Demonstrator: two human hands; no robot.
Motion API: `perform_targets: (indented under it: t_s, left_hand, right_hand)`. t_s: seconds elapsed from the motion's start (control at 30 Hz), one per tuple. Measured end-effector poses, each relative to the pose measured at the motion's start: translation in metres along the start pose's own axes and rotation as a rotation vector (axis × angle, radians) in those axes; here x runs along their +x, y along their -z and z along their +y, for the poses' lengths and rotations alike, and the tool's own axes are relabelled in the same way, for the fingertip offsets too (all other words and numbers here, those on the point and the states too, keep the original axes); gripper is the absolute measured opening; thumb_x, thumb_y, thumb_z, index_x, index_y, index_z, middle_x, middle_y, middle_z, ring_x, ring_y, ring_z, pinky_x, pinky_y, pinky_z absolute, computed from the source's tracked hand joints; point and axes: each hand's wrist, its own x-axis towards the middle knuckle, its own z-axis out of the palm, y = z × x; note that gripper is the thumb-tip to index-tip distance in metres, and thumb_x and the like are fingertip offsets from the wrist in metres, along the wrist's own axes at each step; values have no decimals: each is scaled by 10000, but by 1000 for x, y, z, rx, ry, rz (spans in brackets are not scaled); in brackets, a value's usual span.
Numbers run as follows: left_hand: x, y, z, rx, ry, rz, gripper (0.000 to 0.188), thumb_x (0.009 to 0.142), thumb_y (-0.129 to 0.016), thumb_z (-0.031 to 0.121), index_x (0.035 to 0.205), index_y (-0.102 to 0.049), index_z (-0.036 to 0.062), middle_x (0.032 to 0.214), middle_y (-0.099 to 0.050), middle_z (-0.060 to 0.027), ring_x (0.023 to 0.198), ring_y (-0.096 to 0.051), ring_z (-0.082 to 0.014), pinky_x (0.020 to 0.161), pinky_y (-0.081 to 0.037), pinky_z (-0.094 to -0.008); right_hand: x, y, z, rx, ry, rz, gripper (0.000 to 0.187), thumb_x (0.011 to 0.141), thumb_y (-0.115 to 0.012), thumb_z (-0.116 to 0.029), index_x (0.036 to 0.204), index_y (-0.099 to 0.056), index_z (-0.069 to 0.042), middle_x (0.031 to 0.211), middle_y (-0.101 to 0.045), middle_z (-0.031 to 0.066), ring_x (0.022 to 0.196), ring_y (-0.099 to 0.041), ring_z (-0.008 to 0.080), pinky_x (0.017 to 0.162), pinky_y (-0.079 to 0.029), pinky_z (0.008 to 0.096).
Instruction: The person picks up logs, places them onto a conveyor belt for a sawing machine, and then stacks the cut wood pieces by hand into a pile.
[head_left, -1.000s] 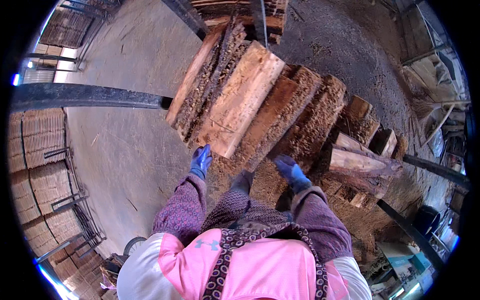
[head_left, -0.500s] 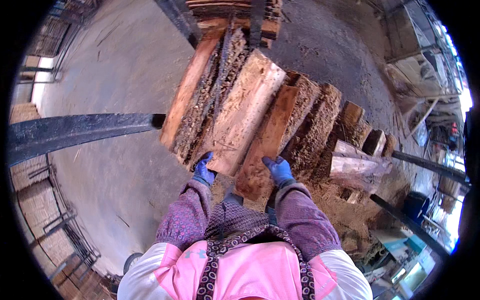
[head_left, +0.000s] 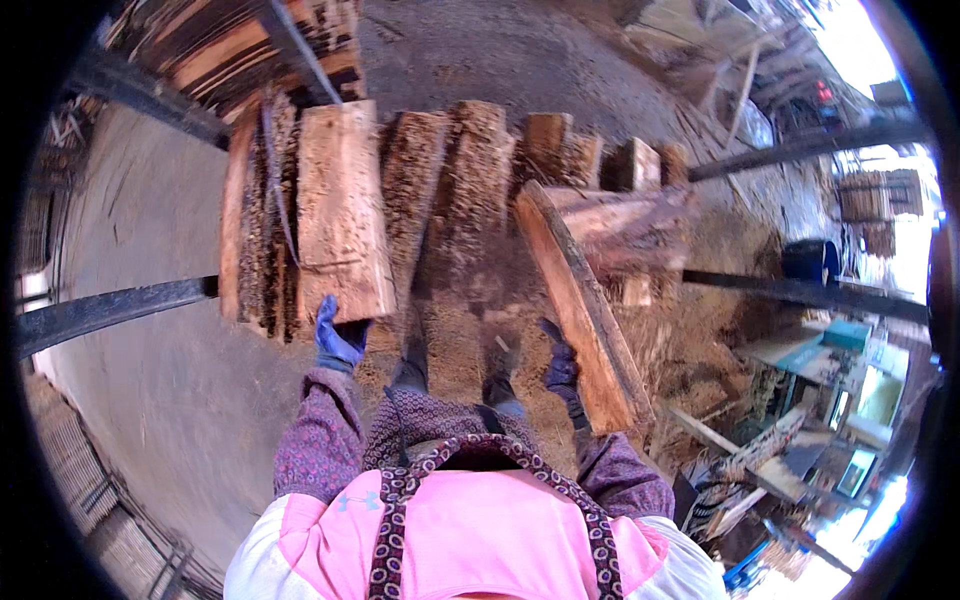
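One bark-edged slab (head_left: 582,320) just came out of the wood row (head_left: 470,160) ahead, so it's loose now, tilted in the closed right hand (head_left: 562,368), while the half-curled left hand (head_left: 340,340) touches a wide plank's (head_left: 345,200) near end, can't tell if gripping.
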Motion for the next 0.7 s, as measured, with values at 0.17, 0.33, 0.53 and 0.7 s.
perform_targets:
  t_s: [0.17, 0.33, 0.53, 0.7]
  left_hand:
    - [6, -43, -31, 87, -8, 146, 415, 712, -713, 388, 1070, -600, 212, 1042, -636, -28, 880, -615, -246, 732, -527, -398]
    - [-21, -67, -64, 12, 90, 61, 498, 712, -685, 440, 1090, -613, 125, 1052, -647, -52, 930, -618, -266, 775, -533, -403]
    - [-53, -40, -111, 22, 179, 95, 578, 674, -689, 500, 1092, -619, 107, 1047, -652, -80, 901, -625, -273, 766, -533, -407]
    - [-55, -22, -121, -40, 297, 378, 584, 576, -751, 451, 1007, -648, 70, 948, -669, -130, 842, -633, -317, 783, -519, -477]
  right_hand:
    - [-68, 70, 19, 194, 71, 81, 313, 892, -565, -320, 1026, -631, -45, 849, -614, 11, 764, -539, 114, 721, -438, 262]
    - [-133, 137, 20, 308, 214, 258, 313, 891, -566, -306, 1056, -618, -45, 881, -611, 14, 802, -539, 117, 746, -437, 265]
    - [-259, 220, 26, 406, 452, 683, 319, 891, -566, -289, 1092, -602, -44, 919, -607, 18, 848, -538, 119, 775, -437, 268]
    - [-405, 258, 54, 353, 555, 1211, 328, 890, -567, -275, 1122, -589, -44, 952, -603, 21, 887, -538, 122, 800, -437, 271]
